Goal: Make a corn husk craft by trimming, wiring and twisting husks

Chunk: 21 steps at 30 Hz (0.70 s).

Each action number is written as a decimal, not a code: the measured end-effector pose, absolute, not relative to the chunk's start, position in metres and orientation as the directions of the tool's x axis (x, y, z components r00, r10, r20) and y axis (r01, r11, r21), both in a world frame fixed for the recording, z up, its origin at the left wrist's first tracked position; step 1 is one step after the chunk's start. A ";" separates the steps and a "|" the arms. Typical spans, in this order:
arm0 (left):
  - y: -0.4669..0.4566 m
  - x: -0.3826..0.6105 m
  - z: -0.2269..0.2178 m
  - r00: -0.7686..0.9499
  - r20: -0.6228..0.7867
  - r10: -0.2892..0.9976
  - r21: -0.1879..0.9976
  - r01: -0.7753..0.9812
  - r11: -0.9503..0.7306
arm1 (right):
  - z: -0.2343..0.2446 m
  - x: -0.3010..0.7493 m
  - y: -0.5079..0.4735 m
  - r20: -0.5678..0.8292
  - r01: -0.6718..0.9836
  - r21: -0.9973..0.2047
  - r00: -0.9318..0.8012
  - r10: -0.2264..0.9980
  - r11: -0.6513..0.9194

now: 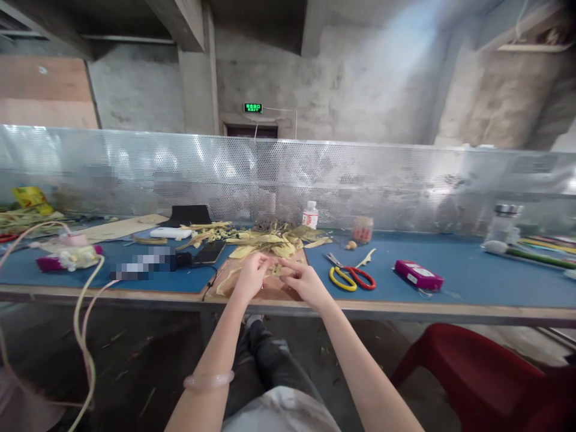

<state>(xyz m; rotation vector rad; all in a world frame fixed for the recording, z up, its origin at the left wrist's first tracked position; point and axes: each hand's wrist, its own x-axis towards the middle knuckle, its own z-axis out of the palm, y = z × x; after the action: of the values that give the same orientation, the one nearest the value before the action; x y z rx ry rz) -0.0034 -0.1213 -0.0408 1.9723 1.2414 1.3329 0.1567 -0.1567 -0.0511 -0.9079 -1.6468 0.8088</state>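
My left hand (251, 275) and my right hand (302, 280) meet over a brown board (270, 289) at the near edge of the blue table (472, 273). Both hands have their fingers pinched on a thin yellowish leaf strip (275, 269) between them. A pile of yellow-green leaf strips (270, 239) lies just beyond the hands. Scissors with one yellow and one red handle (351, 276) rest on the table right of my right hand. A pale bangle (209, 380) sits on my left forearm.
A pink box (418, 274) lies right of the scissors. A small white bottle (310, 214), an orange jar (362, 228), a black phone (209, 252) and a pink device with a cable (67, 257) are on the table. A perforated metal screen (405, 180) backs it. A red chair (472, 372) stands at the lower right.
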 end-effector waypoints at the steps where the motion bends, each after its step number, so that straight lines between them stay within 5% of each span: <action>1: -0.121 -0.004 -0.041 0.125 0.494 0.861 0.755 0.430 -0.495 | -0.051 0.156 -0.157 0.468 0.195 -0.848 -0.163 0.868 0.494; 5: -0.121 -0.004 -0.041 0.125 0.492 0.861 0.750 0.440 -0.493 | -0.050 0.157 -0.158 0.482 0.203 -0.834 -0.187 0.856 0.514; 13: -0.127 -0.005 -0.035 0.029 0.463 0.886 0.807 0.399 -0.435 | -0.052 0.165 -0.157 0.289 -0.123 -0.957 -0.391 0.874 0.262; 21: -0.124 -0.008 -0.036 -0.030 0.462 0.886 0.830 0.368 -0.420 | -0.053 0.165 -0.159 0.347 -0.157 -0.937 -0.349 0.870 0.311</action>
<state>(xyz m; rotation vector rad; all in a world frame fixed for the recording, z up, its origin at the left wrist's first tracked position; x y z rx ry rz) -0.0076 -0.1242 -0.0355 1.7830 1.3129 1.4573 0.1652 -0.1589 -0.0530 -0.6761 -1.5465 1.2500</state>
